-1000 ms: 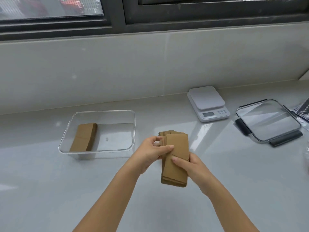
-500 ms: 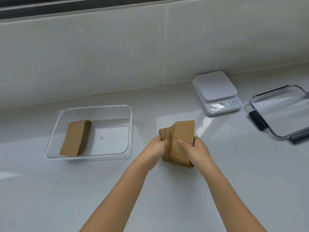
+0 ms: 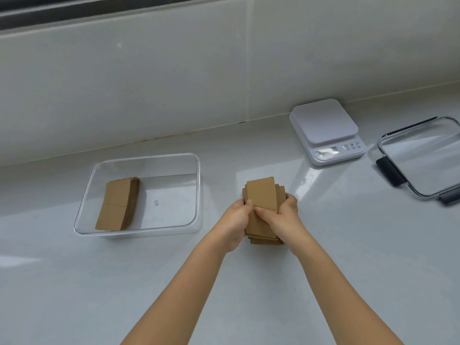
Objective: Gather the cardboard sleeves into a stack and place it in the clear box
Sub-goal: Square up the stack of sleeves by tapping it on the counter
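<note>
Sleeve stack (image 3: 261,195), middle hidden by both hands.

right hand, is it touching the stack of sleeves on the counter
Touching. The head view shows the right hand wrapped around the stack of sleeves, thumb pressed on the top sleeve.

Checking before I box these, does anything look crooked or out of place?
The stack between your left hand and right hand is fanned, edges stepped at the far right. Nothing else stands out.
</note>
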Tool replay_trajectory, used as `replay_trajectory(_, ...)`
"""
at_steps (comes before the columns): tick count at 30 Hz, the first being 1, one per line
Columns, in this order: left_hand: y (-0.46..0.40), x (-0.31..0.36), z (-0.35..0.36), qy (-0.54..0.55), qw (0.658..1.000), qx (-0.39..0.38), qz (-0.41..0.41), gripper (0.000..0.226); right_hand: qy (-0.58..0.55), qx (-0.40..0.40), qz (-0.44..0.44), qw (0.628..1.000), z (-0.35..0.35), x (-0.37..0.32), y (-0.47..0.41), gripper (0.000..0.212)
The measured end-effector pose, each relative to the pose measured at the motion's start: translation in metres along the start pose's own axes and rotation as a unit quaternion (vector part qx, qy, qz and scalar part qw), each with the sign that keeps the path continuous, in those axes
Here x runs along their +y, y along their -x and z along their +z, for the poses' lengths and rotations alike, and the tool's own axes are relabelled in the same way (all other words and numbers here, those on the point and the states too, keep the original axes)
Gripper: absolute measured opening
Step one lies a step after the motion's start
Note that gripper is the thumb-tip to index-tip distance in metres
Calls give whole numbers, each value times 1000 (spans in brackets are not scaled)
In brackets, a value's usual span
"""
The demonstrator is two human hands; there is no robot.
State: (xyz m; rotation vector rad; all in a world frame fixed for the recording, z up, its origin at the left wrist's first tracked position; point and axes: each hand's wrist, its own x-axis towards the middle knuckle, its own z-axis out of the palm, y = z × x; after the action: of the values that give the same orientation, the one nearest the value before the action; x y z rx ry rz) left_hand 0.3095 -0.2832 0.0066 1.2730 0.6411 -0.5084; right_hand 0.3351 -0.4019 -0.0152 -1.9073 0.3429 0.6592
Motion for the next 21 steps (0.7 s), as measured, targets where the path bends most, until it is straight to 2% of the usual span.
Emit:
replay_trajectory(4,4,1,-3,23,1000,-12,-6,33,-102,-25,32,994,-7,1,5,59)
replay_trajectory(7,9,-6,-5,34,999,-24,-19,31,-132,-56,33,989,-9,2,15,37)
replay_trajectory(10,16,-14,-9,56,998,-27,-27,35,-112,-76,35,990,-5,6,20,42)
replay_trajectory(13,28,-24,-15,83,995,-40,-30,39,-93,-72,32,993,1,8,29,71)
replay_trajectory(14,28,-28,-16,88,994,-46,-36,39,-86,-72,33,993,1,9,30,73)
replay_trajectory(17,40,-37,-20,77,995,-53,-37,39,-62,-93,25,993,6,11,47,63)
replay_trajectory(21,68,-41,-27,38,996,-80,0,38,-71,-85,-2,994,15,18,75,61)
